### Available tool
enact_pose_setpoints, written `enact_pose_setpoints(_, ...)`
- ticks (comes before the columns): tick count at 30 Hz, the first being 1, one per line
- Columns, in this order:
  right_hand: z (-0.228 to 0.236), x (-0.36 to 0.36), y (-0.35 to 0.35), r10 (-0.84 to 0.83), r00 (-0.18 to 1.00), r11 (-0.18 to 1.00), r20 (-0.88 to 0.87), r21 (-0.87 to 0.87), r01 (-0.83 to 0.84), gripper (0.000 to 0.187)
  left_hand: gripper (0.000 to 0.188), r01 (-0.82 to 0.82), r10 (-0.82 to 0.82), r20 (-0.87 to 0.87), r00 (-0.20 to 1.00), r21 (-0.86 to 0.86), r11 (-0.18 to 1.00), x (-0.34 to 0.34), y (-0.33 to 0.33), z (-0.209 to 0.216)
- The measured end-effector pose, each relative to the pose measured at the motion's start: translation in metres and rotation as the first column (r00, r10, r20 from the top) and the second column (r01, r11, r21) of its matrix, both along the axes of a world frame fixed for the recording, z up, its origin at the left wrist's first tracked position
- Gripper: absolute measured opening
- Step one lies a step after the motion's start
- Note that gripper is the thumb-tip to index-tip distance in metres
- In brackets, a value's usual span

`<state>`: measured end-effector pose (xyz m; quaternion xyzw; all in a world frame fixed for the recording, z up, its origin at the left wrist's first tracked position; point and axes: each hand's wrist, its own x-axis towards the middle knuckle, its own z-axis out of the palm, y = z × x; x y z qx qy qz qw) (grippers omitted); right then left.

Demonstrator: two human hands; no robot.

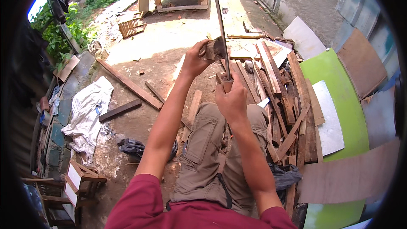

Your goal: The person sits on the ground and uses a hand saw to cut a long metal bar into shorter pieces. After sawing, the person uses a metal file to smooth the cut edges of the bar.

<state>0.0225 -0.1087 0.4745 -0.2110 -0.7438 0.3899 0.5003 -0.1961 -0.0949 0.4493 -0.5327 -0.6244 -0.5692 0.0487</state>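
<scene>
My right hand [232, 101] is closed round the wooden handle of a handsaw [221, 19], held upright in front of me. Its long, dark blade tapers upward and shows almost edge-on, so its teeth cannot be made out. Raised beside the blade, my left hand [196, 61] grips a small brown wooden block [215, 49]. The block sits right against the left side of the blade in this view; whether they touch, I cannot tell. Below both hands are my knees in khaki trousers.
Stacked wooden planks [292, 97] lie to my right, beside a green panel [339, 97] and other sheets. On the left are loose beams [127, 82], a white cloth [89, 112] and a small wooden frame [78, 182]. A workbench [182, 6] stands far ahead.
</scene>
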Motion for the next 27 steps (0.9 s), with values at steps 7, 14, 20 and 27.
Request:
enact_pose_setpoints(7,0.005,0.011,0.006,0.28,0.96,0.878,-0.005,-0.403,-0.259,0.024,0.07,-0.006,0.006,0.002,1.0,0.009,1.0,0.001,-0.004,-0.001)
enact_pose_setpoints(14,0.036,0.026,-0.018,0.108,0.983,0.99,-0.149,-0.07,-0.119,0.023,0.069,0.005,-0.005,-0.001,1.0,-0.03,1.0,0.004,-0.008,0.001)
enact_pose_setpoints(20,-0.003,0.003,-0.001,0.048,0.99,0.995,0.133,-0.092,-0.036,0.03,0.069,0.006,-0.006,-0.005,1.0,-0.012,1.0,0.0,-0.007,-0.004)
enact_pose_setpoints(27,0.011,0.015,-0.003,0.273,0.953,0.86,-0.131,-0.411,-0.303,0.022,0.07,-0.01,0.01,-0.009,1.0,0.004,1.0,-0.003,-0.004,-0.003)
